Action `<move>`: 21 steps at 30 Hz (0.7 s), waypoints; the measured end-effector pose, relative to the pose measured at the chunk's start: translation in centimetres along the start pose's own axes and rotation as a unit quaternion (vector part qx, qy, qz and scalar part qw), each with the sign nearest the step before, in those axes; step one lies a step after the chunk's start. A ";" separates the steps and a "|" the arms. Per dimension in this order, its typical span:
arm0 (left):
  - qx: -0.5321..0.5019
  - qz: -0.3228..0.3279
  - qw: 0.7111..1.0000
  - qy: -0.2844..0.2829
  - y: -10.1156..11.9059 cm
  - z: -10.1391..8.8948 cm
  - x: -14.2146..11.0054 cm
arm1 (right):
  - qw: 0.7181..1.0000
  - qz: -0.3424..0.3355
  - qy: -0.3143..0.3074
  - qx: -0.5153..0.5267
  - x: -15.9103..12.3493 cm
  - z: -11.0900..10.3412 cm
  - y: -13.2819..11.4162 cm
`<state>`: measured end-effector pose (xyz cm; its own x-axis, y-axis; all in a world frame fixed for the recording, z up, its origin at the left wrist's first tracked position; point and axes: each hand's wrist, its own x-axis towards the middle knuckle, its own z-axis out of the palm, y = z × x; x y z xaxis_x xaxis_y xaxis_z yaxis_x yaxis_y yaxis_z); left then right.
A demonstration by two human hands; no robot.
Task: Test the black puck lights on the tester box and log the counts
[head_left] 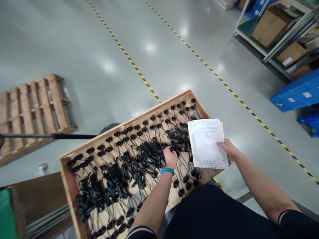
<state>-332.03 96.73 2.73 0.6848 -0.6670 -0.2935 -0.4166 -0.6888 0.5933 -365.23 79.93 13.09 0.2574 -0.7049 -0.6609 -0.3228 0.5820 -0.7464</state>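
Note:
A shallow wooden tray lies in front of me, filled with bundles of black cables in its middle. Round black discs at the cable ends line the long sides. My left hand, wearing a teal wristband, reaches into the tray. Its fingers curl in against a black cable bundle, and the fingertips are partly hidden. In my right hand is a stack of printed paper sheets, gripped by the right edge with the thumb on top. The stack covers the tray's right end.
A wooden pallet lies on the grey floor at the left, with a dark pole crossing it. Yellow-black floor tape runs diagonally. Shelving with cardboard boxes and blue bins stand at the right.

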 end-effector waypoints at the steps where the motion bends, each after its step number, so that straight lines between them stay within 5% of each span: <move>1: -0.013 0.001 1.000 0.010 -0.4 -0.1 -0.4 | 1.000 -0.001 -0.011 -0.006 0.9 0.3 -0.3; 11: -0.086 -0.012 0.993 0.074 -2.3 -1.8 -4.0 | 0.988 0.000 -0.098 -0.119 8.7 5.8 -3.7; 16: -0.090 0.005 0.993 0.070 -1.4 -2.7 -5.1 | 0.909 -0.032 -0.190 -0.370 11.1 11.5 -6.3; 21: -0.048 0.007 0.999 0.004 1.1 -2.7 -4.3 | 0.862 -0.073 -0.203 -0.458 12.1 18.9 -7.3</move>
<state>-333.86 99.59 6.67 0.6837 -0.6740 -0.2796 -0.3669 -0.6487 0.6668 -342.51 74.85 9.09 0.5940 -0.4349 -0.6768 -0.7961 -0.1968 -0.5723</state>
